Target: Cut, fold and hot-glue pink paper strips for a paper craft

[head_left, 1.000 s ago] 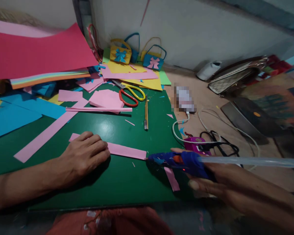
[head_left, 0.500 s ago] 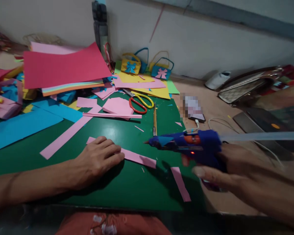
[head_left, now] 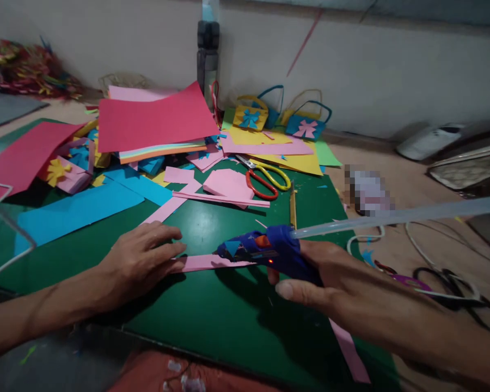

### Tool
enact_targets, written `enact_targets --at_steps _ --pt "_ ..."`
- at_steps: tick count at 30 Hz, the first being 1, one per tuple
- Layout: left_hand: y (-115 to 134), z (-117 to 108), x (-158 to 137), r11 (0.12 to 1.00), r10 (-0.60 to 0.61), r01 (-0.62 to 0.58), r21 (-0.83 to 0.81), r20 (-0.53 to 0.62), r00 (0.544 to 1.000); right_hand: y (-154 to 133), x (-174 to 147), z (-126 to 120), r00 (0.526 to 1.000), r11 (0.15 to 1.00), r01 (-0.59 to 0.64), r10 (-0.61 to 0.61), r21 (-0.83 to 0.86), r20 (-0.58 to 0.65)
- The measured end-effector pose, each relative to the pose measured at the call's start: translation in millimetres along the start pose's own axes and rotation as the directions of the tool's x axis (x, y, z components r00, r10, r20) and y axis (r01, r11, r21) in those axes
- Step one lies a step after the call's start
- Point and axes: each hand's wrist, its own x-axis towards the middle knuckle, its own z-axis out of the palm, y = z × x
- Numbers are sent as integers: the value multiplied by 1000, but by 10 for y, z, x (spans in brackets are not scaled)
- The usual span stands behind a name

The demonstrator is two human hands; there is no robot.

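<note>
My right hand [head_left: 310, 272] is wrapped round the grip of a blue hot glue gun [head_left: 269, 250], its red light lit and a long clear glue stick [head_left: 392, 215] standing out of its back. The nozzle sits right over a pink paper strip [head_left: 200, 263] lying on the green board; whether it touches the paper I cannot tell. My left hand [head_left: 147, 256] holds the strip's left end down, fingers bent and close together. Another pink strip [head_left: 351, 354] lies below my right forearm.
Red-and-yellow-handled scissors [head_left: 265, 182] and a yellow cutter [head_left: 293, 207] lie beyond the glue gun. Coloured sheets [head_left: 155, 120] are stacked at the back, near small paper bags [head_left: 251, 117]. A phone [head_left: 369, 190] and cables [head_left: 445, 288] are on the right.
My right hand has brought the glue gun left and over the pink strip. My left hand has shifted to the strip's left end. The view has turned left.
</note>
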Motion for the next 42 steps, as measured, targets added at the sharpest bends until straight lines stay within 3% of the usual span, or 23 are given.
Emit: enact_targets --at_steps 4,12,18,24,27,35,38,42 --pt "80 -50 -84 1000 -5 5 14 30 1000 -22 66 10 993 999 -42 39 24 112" --pt "125 45 -6 999 8 -4 -36 92 996 55 151 76 996 999 -36 38 -28 75" --pt "132 60 42 1000 -12 15 -18 178 984 11 213 116 985 997 -41 51 -60 166" --pt "114 112 18 999 -17 24 -45 148 989 13 216 117 989 998 -37 45 -59 144" --pt "113 108 47 995 -50 64 -77 172 984 42 226 113 990 998 -10 18 -59 139" --pt "126 48 184 929 -213 290 -231 307 927 86 220 116 982 993 -81 94 -85 162" --pt "124 76 156 933 -187 259 -249 280 942 79 219 118 988 995 -70 79 -67 134" --pt "128 112 65 988 -108 124 -90 164 981 40 221 121 992 1000 -8 8 -5 129"
